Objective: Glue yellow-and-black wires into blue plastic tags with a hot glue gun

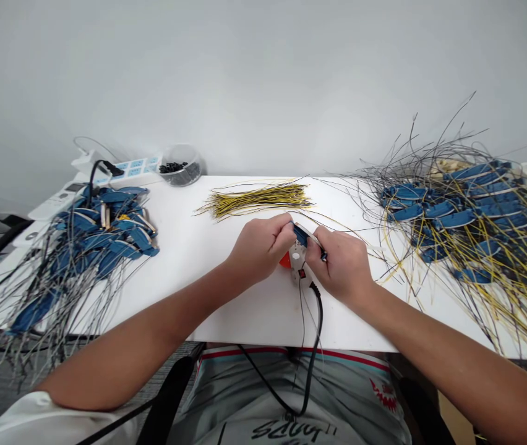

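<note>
- Holding a blue piece [301, 235] in both hands, in the middle, over the white table [189, 272].
- Pinching the upper left end with the left hand [261, 248], thumb and finger pressed shut and the rest curled in.
- Gripping the lower right end with the right hand [343, 264], thumb on top and fingers bent around; cannot tell just where each fingertip goes, with part of the blue piece hidden.
- Just under the blue piece, can see a white and orange tool [297, 262], partly covered by the hands, with a black cord [320, 321] looping down past the table edge.
- Near the cord, can see thin wires [301, 312] hanging down; too thin to tell what they join.
- Past the hands, can see a flat bunch of yellow and black wires [261, 199] lying sideways.
- To the left, can see a messy heap of blue pieces with gray wires [122, 238], some hanging over the edge.
- Behind that heap, can see a power strip [138, 167] and a clear round tub [184, 176] with little black bits inside.
- To the right, can see a bigger heap of blue pieces with yellow and dark wires [453, 219], all tangled.
</note>
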Demonstrator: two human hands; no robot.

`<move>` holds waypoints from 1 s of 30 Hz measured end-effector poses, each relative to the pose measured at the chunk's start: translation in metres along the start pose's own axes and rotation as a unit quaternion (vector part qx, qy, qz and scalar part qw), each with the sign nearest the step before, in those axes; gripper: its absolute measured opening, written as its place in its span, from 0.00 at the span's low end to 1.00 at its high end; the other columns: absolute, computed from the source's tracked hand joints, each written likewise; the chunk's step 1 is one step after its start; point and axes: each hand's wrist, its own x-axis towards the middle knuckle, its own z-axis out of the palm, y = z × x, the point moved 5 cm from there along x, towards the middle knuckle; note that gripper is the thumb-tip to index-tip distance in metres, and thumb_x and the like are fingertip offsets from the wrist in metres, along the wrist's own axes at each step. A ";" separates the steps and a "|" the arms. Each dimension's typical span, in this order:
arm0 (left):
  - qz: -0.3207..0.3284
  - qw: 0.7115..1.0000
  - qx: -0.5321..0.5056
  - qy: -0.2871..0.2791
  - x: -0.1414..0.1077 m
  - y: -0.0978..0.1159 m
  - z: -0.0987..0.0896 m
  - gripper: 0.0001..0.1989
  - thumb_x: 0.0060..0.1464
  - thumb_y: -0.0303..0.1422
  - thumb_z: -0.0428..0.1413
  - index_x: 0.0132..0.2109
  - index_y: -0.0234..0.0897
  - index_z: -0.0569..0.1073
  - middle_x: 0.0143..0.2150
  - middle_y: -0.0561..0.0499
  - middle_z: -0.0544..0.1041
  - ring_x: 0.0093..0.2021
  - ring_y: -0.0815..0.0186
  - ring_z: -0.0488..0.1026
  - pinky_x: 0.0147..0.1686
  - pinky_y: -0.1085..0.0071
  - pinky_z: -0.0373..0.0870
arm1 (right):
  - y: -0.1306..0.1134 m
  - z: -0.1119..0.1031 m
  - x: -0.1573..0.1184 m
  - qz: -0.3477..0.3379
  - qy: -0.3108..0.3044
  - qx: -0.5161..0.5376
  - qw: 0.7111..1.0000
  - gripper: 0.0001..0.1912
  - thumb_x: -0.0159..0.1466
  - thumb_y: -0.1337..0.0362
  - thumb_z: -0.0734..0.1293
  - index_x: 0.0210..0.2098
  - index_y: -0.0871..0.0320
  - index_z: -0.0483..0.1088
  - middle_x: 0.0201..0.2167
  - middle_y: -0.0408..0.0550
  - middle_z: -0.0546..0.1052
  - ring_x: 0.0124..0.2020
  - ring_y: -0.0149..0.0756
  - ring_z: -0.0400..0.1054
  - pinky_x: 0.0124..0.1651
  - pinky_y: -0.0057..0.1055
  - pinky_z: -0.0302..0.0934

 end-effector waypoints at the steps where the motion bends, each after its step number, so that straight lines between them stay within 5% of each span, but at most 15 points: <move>1: -0.008 1.000 -0.014 0.000 0.000 0.000 0.000 0.15 0.64 0.33 0.45 0.28 0.36 0.60 0.22 0.56 0.59 0.26 0.73 0.55 0.29 0.70 0.51 | -0.001 0.000 0.000 -0.003 0.001 0.000 1.000 0.14 0.71 0.65 0.57 0.27 0.55 0.58 0.18 0.41 0.62 0.21 0.33 0.54 0.29 0.34 0.43; 7: -0.030 0.998 -0.062 0.001 -0.001 -0.001 0.001 0.14 0.62 0.31 0.45 0.26 0.35 0.59 0.22 0.56 0.58 0.27 0.73 0.55 0.29 0.71 0.51 | -0.005 0.000 0.000 -0.013 0.009 -0.008 1.000 0.14 0.70 0.66 0.58 0.27 0.55 0.59 0.18 0.41 0.64 0.21 0.34 0.55 0.29 0.34 0.44; 20: -0.027 0.999 0.024 0.017 -0.001 0.000 0.002 0.13 0.57 0.32 0.48 0.27 0.35 0.55 0.20 0.57 0.56 0.25 0.73 0.49 0.29 0.68 0.45 | -0.006 -0.002 -0.001 -0.011 0.028 0.012 0.999 0.13 0.69 0.68 0.59 0.27 0.55 0.59 0.17 0.39 0.62 0.19 0.33 0.55 0.27 0.33 0.45; 30: 0.032 0.997 0.074 0.004 -0.003 0.001 -0.003 0.14 0.65 0.35 0.44 0.30 0.35 0.59 0.22 0.56 0.61 0.24 0.73 0.52 0.30 0.68 0.44 | -0.002 -0.002 -0.001 -0.007 0.020 0.024 0.999 0.14 0.71 0.66 0.58 0.27 0.55 0.59 0.18 0.40 0.62 0.19 0.32 0.56 0.27 0.33 0.46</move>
